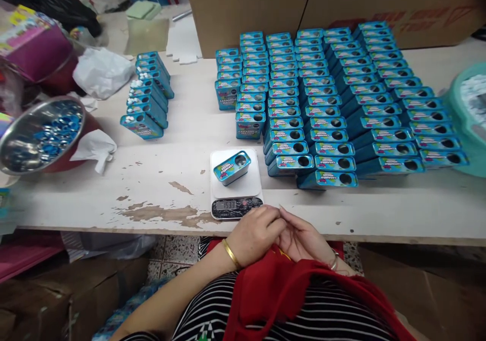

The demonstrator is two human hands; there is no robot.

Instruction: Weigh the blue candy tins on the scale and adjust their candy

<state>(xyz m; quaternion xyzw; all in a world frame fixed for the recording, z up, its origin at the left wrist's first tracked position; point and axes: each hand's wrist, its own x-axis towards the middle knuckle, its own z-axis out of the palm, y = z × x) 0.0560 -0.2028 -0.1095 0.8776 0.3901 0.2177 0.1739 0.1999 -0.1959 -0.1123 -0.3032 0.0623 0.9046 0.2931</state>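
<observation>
My left hand (pixel 258 236), with a gold bangle at the wrist, has its fingers curled and meets my right hand (pixel 301 237) at the table's front edge. The right hand's palm is partly turned up, its fingertips pressed in against the left fingers. Whatever may lie between them is hidden. Just beyond, a white digital kitchen scale (pixel 237 194) carries one blue tin (pixel 231 168), lying at a slant, with a round hole in its top. The scale's display appears to read about 1533, though the digits are blurred.
Rows of similar blue tins (pixel 326 123) stand at the right, before a cardboard box (pixel 258 7). Several tins with white pieces on top (pixel 146 98) stand left. A metal bowl (pixel 17 143) holds shiny blue pieces; a green basin (pixel 455 103) is far right.
</observation>
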